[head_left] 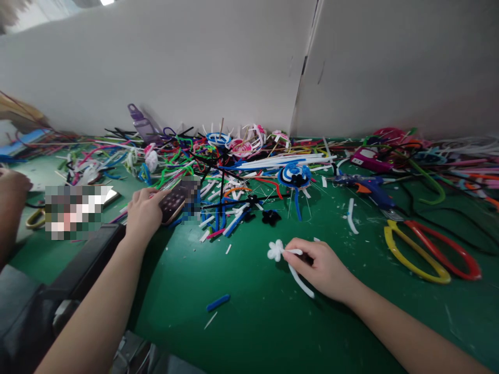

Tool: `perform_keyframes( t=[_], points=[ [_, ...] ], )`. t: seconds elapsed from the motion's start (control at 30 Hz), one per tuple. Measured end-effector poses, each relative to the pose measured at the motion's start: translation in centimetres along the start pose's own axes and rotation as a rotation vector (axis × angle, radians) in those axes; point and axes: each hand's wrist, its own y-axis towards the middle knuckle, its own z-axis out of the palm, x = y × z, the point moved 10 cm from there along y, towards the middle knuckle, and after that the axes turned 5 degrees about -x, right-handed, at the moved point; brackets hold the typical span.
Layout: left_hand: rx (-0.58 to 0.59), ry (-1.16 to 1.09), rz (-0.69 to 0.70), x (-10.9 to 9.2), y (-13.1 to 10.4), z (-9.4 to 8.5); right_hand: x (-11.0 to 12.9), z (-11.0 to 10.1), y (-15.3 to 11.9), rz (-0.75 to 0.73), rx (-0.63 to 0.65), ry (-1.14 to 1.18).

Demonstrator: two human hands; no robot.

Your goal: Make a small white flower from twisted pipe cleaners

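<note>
My right hand [322, 262] pinches a white fuzzy pipe-cleaner flower [276, 250] between thumb and fingertips above the table. Its rounded petals point left, and a bent white stem [302, 283] hangs below my fingers. My left hand [143, 212] lies at the left edge of a phone [174, 201]. One finger stretches onto the phone, whose lit screen is partly blurred out; the other fingers are curled and partly hidden. Black pipe-cleaner flowers [271, 217] lie beyond my right hand, near a blue, white and black coiled piece [294, 175].
Scissors with yellow and red handles [429, 254] and a blue glue gun [370, 192] lie right. Heaped pipe cleaners [234, 156] line the back, with a purple bottle [141, 123]. A blue strip [218, 302] lies in front. Another person's arm [11, 208] is at left.
</note>
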Motion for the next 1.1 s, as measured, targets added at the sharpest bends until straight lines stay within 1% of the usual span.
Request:
perform_keyframes(
  t=[0.2, 0.27, 0.47, 0.67, 0.93, 1.1],
  points=[
    [-0.072, 0.006, -0.051, 0.6, -0.3, -1.7, -0.1, 0.1, -0.1, 0.009, 0.006, 0.011],
    [-0.081, 0.006, -0.058, 0.8, -0.5, -1.9, -0.1, 0.0, -0.1, 0.012, 0.007, 0.012],
    [-0.048, 0.010, -0.052, 1.0, -0.5, -1.3, -0.1, 0.0, -0.1, 0.015, 0.002, 0.003],
    [-0.040, 0.033, -0.078, 0.3, -0.3, -1.4, -0.1, 0.1, -0.2, 0.024, 0.007, 0.011],
    [0.050, -0.008, -0.012, -0.8, -0.1, -0.1, -0.1, 0.1, 0.0, 0.020, 0.003, 0.021],
    [0.007, -0.026, -0.013, -0.6, -0.1, -0.5, -0.1, 0.1, 0.1, 0.019, 0.004, 0.015]
  ],
)
